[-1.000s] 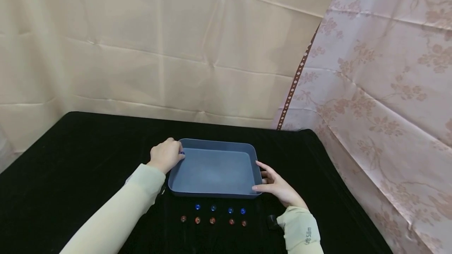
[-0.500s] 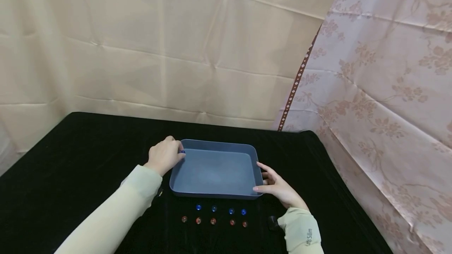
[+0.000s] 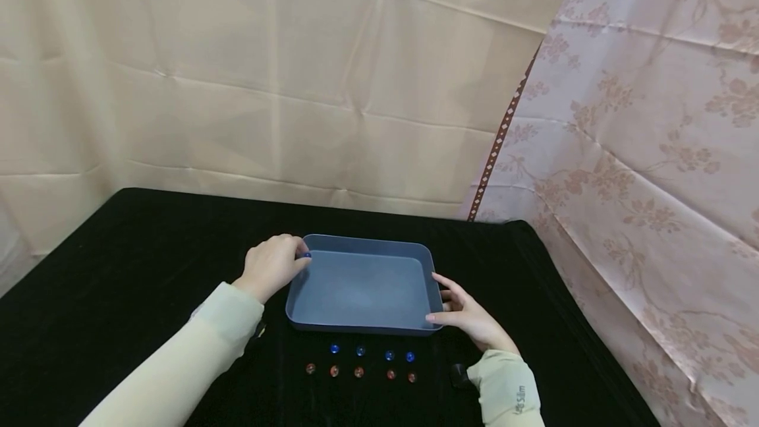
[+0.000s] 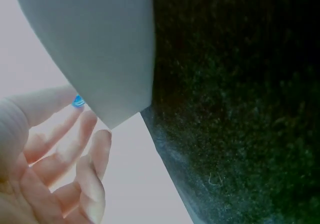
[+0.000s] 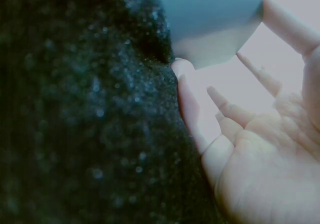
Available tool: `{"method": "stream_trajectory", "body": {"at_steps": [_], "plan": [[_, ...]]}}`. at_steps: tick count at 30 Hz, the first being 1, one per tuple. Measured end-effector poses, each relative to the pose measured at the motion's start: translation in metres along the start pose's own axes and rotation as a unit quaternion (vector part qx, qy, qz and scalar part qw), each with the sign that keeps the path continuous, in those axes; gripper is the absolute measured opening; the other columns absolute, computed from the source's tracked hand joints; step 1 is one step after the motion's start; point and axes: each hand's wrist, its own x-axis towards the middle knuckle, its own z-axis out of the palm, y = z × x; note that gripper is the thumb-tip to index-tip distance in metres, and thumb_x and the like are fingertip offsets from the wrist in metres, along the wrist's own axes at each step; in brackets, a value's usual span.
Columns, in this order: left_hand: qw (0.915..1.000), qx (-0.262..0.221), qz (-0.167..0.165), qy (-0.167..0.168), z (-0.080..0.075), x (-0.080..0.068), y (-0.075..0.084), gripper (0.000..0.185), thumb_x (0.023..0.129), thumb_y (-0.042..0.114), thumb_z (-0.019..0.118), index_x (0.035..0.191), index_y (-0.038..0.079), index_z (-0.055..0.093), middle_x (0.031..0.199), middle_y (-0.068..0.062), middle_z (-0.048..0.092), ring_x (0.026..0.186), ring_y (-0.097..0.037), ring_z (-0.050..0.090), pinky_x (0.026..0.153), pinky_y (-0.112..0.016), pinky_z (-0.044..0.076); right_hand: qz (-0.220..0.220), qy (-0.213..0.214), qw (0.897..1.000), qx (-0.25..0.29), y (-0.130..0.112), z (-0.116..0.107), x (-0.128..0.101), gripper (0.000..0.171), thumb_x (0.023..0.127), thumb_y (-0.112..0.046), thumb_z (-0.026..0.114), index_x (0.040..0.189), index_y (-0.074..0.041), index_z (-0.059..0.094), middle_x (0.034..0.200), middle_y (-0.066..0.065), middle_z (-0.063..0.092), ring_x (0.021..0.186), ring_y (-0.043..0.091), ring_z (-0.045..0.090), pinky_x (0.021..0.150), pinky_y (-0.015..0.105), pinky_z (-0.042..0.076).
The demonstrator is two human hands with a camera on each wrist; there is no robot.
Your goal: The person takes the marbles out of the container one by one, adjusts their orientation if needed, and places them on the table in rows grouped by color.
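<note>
A shallow blue-grey tray (image 3: pixel 362 285) lies on the black cloth. My left hand (image 3: pixel 269 265) is at its far left corner, pinching a blue marble (image 4: pixel 78 101) between thumb and fingertips by the rim. In the left wrist view the other fingers curl loosely just outside the tray wall. On the opposite side, my right hand (image 3: pixel 471 315) holds the tray's right end, thumb over the rim near the front corner and fingers along the outside. Before the tray lie a row of several blue marbles (image 3: pixel 389 355) and a row of several reddish marbles (image 3: pixel 358 371).
Black cloth (image 3: pixel 148 269) covers the table. A cream curtain (image 3: pixel 237 84) hangs behind it, and a pink floral curtain (image 3: pixel 640 150) runs along the right side. A small dark object (image 3: pixel 459 375) shows beside the right cuff.
My left wrist and forearm have swung slightly left and lower, while the fingertips with the blue marble stay by the tray's corner. The right hand keeps its place on the tray.
</note>
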Motion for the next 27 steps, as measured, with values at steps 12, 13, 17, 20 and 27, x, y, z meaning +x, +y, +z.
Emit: {"method": "stream_trajectory", "body": {"at_steps": [12,13,17,20,27], "plan": [[0.9966,-0.066,0.050,-0.001,-0.006,-0.019,0.009,0.017,0.091,0.019,0.071,0.104,0.009,0.072,0.097,-0.008,0.074,0.074,-0.012,0.068,0.061,-0.026,0.055,-0.003,-0.012,1.000,0.006,0.000,-0.001,-0.001,0.083,0.091,-0.014,0.069,0.158,-0.018,0.021,0.148,0.028,0.032,0.108,0.024,0.060,0.097,0.041,0.049],[0.9958,-0.071,0.058,0.000,-0.007,-0.021,0.010,0.016,0.091,0.018,0.072,0.103,0.008,0.072,0.096,-0.008,0.074,0.074,-0.012,0.068,0.062,-0.026,0.055,-0.004,-0.012,1.000,0.008,0.000,-0.001,-0.001,0.083,0.091,-0.014,0.069,0.158,-0.018,0.020,0.148,0.028,0.032,0.108,0.024,0.060,0.097,0.041,0.049],[0.9937,-0.082,0.077,0.002,-0.007,-0.029,0.011,0.014,0.090,0.017,0.073,0.101,0.009,0.073,0.093,-0.006,0.075,0.074,-0.010,0.068,0.062,-0.024,0.055,-0.006,-0.014,1.000,0.010,0.000,-0.001,-0.001,0.083,0.091,-0.014,0.069,0.158,-0.017,0.020,0.148,0.030,0.032,0.108,0.024,0.060,0.096,0.039,0.049],[0.9923,-0.088,0.087,0.000,-0.008,-0.035,0.012,0.014,0.089,0.017,0.073,0.101,0.011,0.073,0.092,-0.004,0.075,0.073,-0.007,0.067,0.061,-0.022,0.054,-0.006,-0.013,1.000,0.009,-0.001,-0.001,-0.002,0.083,0.091,-0.014,0.069,0.158,-0.017,0.020,0.148,0.030,0.032,0.109,0.025,0.060,0.096,0.040,0.049],[0.9883,-0.117,0.097,-0.015,-0.007,-0.046,0.014,0.014,0.088,0.018,0.073,0.101,0.013,0.073,0.091,-0.001,0.075,0.074,-0.005,0.068,0.063,-0.021,0.055,-0.003,-0.008,1.000,0.003,0.000,0.000,-0.001,0.083,0.090,-0.014,0.070,0.157,-0.018,0.022,0.147,0.028,0.034,0.108,0.024,0.060,0.097,0.041,0.049]]}}
